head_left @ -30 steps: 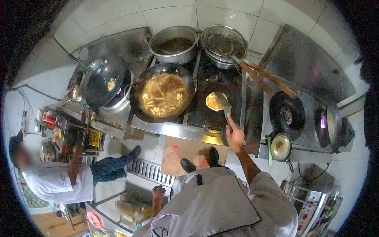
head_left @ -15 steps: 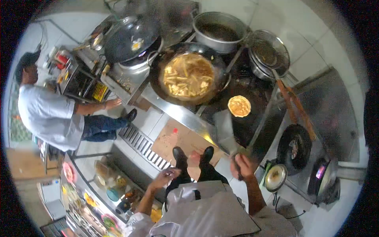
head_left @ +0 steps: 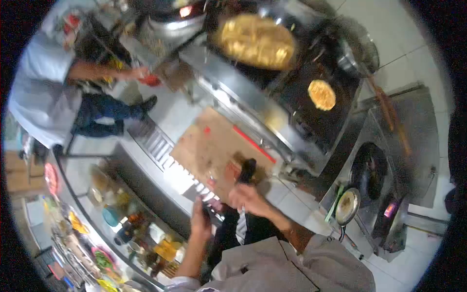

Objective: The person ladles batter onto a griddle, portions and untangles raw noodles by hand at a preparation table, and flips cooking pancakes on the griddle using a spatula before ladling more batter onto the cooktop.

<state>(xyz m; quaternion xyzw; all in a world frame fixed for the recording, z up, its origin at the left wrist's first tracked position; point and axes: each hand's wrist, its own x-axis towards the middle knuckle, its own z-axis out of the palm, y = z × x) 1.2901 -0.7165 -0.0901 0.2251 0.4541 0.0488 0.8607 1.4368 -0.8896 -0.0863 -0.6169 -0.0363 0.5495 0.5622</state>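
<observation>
My right hand (head_left: 250, 200) is closed in front of my body, above the cardboard on the floor. A narrow, striped metal blade shows below its fingers and looks like the turner (head_left: 242, 226) seen at a steep angle. To its left, my left hand (head_left: 200, 219) is raised with fingers extended; it is blurred, and I see nothing in it. A round golden flatbread (head_left: 322, 95) lies on the dark griddle (head_left: 296, 100), apart from both hands. Beyond the steel front ledge, a large wok (head_left: 297, 46) holds yellow food pieces (head_left: 258, 41) in oil.
A co-worker (head_left: 41, 87) stands at the left, one arm stretched toward the stove. Cardboard (head_left: 199, 146) covers the floor beside a metal drain grate (head_left: 154, 141). Pans, including a small frying pan (head_left: 348, 205), stand at right. A counter with containers (head_left: 113, 215) is at lower left.
My view has turned and shifted, so the stove sits higher in it. My right hand and the turner have come away from the griddle toward my left hand. The flatbread remains on the griddle.
</observation>
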